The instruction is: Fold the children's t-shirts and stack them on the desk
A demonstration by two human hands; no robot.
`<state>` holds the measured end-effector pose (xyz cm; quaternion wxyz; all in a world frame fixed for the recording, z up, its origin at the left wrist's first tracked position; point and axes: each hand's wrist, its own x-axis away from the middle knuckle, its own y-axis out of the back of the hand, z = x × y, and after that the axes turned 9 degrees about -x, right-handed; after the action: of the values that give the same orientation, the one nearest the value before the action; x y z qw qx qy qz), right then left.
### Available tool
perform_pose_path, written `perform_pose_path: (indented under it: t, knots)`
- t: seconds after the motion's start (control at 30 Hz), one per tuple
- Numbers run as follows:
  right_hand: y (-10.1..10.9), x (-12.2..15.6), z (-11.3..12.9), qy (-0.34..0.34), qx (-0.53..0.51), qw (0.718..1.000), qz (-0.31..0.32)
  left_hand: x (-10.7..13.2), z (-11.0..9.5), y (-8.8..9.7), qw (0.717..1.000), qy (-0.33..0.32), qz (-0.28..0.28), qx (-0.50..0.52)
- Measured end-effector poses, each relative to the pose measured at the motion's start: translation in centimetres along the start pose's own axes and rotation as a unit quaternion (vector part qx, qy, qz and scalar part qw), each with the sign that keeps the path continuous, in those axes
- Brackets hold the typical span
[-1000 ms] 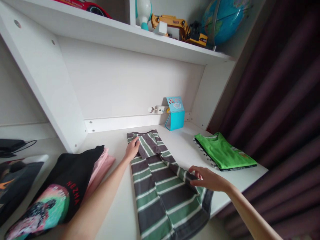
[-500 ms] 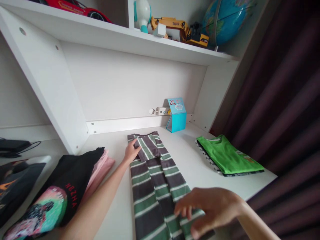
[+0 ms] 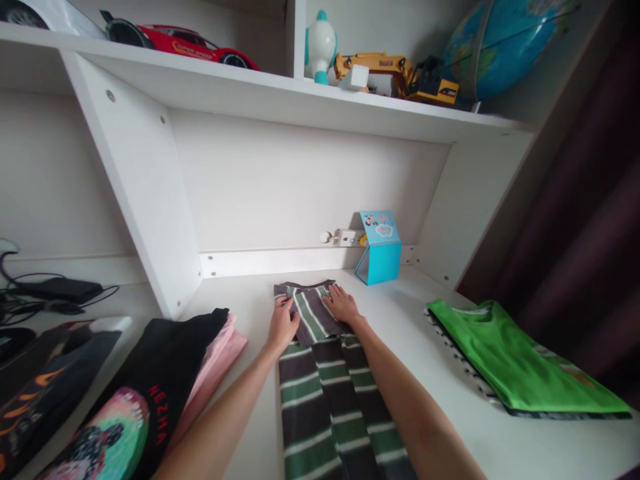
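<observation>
The striped shirt (grey, with green and white bands) lies folded in a narrow strip on the white desk. Left hand and right hand rest flat on its far end, fingers released; earlier the right hand hovered at the near end.

"NEZHA" on black shirt
</observation>
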<state>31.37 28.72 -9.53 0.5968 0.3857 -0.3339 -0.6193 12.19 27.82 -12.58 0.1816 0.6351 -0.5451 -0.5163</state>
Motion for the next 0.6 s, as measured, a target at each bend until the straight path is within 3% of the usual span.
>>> perform_pose_path:
  t: [0.13,0.27,0.33,0.43,0.6]
  knots:
    - [-1.1,-0.5,-0.9,-0.025,0.012,0.999,0.021,0.3,-0.3,0.1,0.997,-0.024,0.013,-0.074]
    - [-0.2,0.4,-0.7,-0.007,0.014,0.999,0.050,0.5,-0.8,0.4,0.982,-0.049,0.134,-0.123]
    - [0.5,2.4,-0.4,0.015,0.013,0.997,0.070,0.5,-0.9,0.5,0.976,-0.051,0.159,-0.143]
    - [1.7,8.2,-0.4,0.062,0.014,0.991,0.114,0.5,-1.0,0.4,0.973,-0.044,0.155,-0.167]
    - [3.2,21.7,-1.5,0.151,-0.012,0.976,0.155,0.4,-0.9,-0.2,0.973,-0.026,0.144,-0.181]
